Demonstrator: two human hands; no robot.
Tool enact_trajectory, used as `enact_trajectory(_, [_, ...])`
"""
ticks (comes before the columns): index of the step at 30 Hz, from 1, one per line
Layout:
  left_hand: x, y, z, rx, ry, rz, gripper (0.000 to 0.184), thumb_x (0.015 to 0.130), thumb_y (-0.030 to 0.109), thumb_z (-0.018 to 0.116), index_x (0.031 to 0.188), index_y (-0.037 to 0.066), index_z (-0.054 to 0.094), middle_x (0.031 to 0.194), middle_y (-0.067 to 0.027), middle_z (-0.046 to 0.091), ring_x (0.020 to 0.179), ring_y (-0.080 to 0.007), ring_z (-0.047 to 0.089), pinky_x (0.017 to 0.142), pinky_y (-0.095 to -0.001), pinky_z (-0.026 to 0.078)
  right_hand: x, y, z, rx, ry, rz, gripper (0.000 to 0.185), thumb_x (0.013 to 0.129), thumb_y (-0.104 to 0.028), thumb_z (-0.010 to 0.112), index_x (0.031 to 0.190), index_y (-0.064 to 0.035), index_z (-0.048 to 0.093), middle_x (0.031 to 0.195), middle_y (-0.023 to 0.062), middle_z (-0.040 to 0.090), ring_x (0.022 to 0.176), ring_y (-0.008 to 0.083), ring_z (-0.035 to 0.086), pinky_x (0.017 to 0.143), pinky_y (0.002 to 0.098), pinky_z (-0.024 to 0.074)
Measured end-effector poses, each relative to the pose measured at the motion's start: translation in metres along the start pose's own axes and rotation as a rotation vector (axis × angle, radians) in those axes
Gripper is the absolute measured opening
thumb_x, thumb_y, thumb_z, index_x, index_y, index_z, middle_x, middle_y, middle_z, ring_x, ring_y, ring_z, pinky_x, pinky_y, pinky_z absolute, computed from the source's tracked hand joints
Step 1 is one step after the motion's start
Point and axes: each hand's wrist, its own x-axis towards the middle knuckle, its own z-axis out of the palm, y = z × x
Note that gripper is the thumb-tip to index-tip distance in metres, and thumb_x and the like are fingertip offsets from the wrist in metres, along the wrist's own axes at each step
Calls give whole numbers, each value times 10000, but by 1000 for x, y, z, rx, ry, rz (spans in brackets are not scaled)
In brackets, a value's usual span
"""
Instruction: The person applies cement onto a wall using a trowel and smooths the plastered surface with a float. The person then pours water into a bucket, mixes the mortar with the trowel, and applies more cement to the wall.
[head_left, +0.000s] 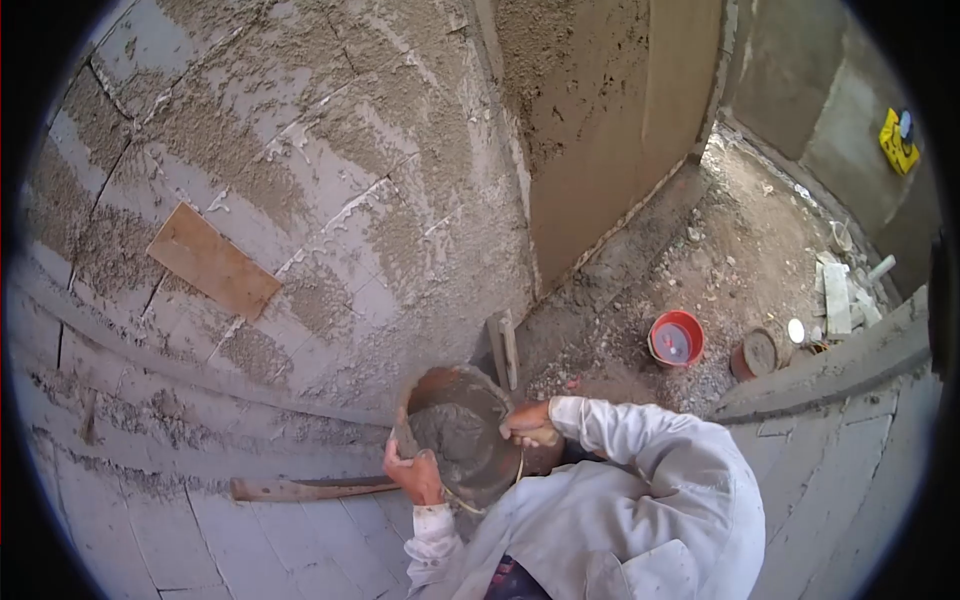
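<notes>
A mortar-caked bucket (425, 392) with wet grey mortar (455, 435) inside stands close in front of my body. My left hand (417, 474) grips its left rim, fingers bent over the edge. At the right rim, my right hand (528, 422) is closed around a pale handle (540, 436); the tool's far end is hidden. A thin, light-coloured bail (462, 503) hangs along the bucket's near side.
A wooden board (215, 260) lies against the mortar-smeared block wall. Beyond the bucket are a wooden float (503, 350), a red bucket (676, 338) and another mortar-filled bucket (757, 354). A long wooden handle (310, 489) lies left of me. Rubble covers the ground at right.
</notes>
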Motion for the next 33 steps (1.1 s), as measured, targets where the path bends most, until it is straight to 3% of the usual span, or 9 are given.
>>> enact_trajectory(3, [7,-2,-8,46,-80,108,182,662,-100,527,786,31,549,689,15,496,537,-81,448,440,-266,355,59,49,31,772,-461,80,128,898,-201,573,874,-80,539,674,13,511,460,107,458,385,249,407])
enact_trajectory(5, [13,6,-10,91,-99,149,162,653,-91,554,755,34,543,663,26,491,544,-75,449,451,-270,359,24,69,36,1125,-842,-14,215,905,-170,509,1063,-30,551,735,53,511,459,116,456,370,262,422])
enact_trajectory(7, [14,26,-8,133,-113,10,167,600,-15,593,749,20,528,680,41,468,658,-87,412,588,-275,396,-22,70,45,1120,-758,-215,247,876,-177,495,1086,-52,531,724,62,473,433,113,427,331,258,415])
enact_trajectory(16, [18,26,10,-74,-31,-128,219,633,-121,542,752,61,523,707,49,504,595,-59,442,456,-249,335,-148,-28,20,994,-500,-968,186,878,-162,485,1034,-62,463,724,63,465,394,103,409,297,261,393])
enact_trajectory(21, [15,-1,13,-103,99,-148,203,680,-136,540,723,51,477,674,17,487,555,-84,450,424,-271,361,-274,-95,-12,574,247,-1629,225,930,-90,562,1086,-77,400,802,81,493,523,149,524,467,299,497])
enact_trajectory(27, [7,-14,6,-40,228,-163,241,668,-161,543,758,53,477,699,10,494,567,-75,441,414,-259,335,-342,-183,-137,302,1606,-2094,167,952,-45,565,1063,-49,441,837,93,571,640,166,611,580,308,534])
enact_trajectory(30, [1,-3,4,-35,307,-174,255,678,-173,514,834,28,502,716,-6,502,556,-79,437,408,-260,319,-322,-219,-217,160,2525,-1818,153,934,-70,580,1053,-35,489,808,127,613,669,195,651,625,359,548])
enact_trajectory(32, [-4,6,-1,-40,316,-206,299,683,-181,491,924,-9,529,744,-25,514,547,-85,429,405,-262,308,-269,-218,-288,-104,2658,-1133,257,893,-130,608,1108,-30,510,867,183,656,724,298,685,658,435,555])
enact_trajectory(33, [-8,7,-2,-51,384,-246,392,690,-188,465,1060,-71,521,778,-50,520,545,-92,426,408,-263,298,-232,-201,-311,-640,2414,-800,324,871,-159,621,1147,-28,514,899,208,665,759,351,684,673,461,552])
